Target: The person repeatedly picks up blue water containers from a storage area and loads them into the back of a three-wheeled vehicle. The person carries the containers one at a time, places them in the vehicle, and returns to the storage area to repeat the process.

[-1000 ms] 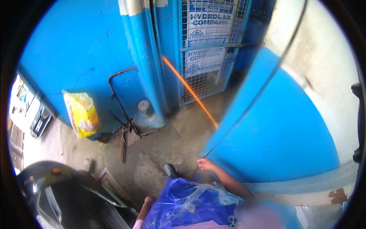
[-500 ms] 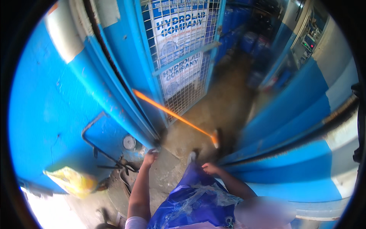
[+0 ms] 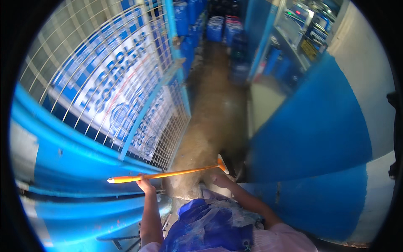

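My left hand point(image 3: 145, 184) is closed round the orange handle of a squeegee-like tool point(image 3: 184, 171), close to the handle's left end. The tool lies almost level across in front of me, with its short crosswise orange and white head point(image 3: 222, 164) at the right. Just below that head is my right hand point(image 3: 221, 180), its fingers curled in, with nothing visible in them. The hand looks apart from the tool. A blue apron point(image 3: 201, 224), partly covered in crumpled clear plastic, hangs over my front.
A wire mesh gate point(image 3: 138, 109) with printed sheets behind it stands on the left. Ahead runs a wet-looking brown floor point(image 3: 214, 92), with blue containers point(image 3: 215, 28) at its far end. A blue and white wall point(image 3: 310, 126) flanks the right side; equipment shelves point(image 3: 302, 25) sit beyond it.
The view has moved forward and turned, bringing the mesh gate nearer on the left. The orange tool, earlier slanting beyond my hands, is now gripped by my left hand and lies nearly level.
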### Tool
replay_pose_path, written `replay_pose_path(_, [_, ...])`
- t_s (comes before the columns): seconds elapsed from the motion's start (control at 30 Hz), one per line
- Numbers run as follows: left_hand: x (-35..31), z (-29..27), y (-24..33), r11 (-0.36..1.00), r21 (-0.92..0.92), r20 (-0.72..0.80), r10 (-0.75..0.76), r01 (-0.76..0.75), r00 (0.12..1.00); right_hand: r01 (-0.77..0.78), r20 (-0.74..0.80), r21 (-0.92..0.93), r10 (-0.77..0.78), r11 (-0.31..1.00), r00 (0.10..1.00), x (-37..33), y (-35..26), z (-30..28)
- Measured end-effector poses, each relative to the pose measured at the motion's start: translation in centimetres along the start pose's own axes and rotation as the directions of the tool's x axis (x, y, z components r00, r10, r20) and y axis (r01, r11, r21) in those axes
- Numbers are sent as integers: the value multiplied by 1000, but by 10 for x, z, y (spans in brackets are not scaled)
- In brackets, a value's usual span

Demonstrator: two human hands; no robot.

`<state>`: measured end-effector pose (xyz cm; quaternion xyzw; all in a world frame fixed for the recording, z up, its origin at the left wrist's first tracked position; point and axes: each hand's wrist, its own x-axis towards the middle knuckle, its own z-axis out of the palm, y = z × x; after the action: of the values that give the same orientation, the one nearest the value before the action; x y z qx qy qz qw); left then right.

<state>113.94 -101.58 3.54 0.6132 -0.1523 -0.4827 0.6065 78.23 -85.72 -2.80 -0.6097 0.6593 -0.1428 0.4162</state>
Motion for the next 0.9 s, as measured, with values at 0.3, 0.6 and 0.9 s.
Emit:
replay_pose_path(0.3, [-212,247,38,716,1,999,-26,-698,-26,-12,-783,235,196,972,591,6,-83,-113])
replay_pose_path(0.6, [-186,352,48,726,-153,799,-308,-670,-516,-323,-804,521,582,790,125,-91,-36,-228])
replay_pose_path(0.9, [-35,449,20,520,-3,695,-613,-854,-376,79,-529,769,701,634,-478,-130,64,-193])
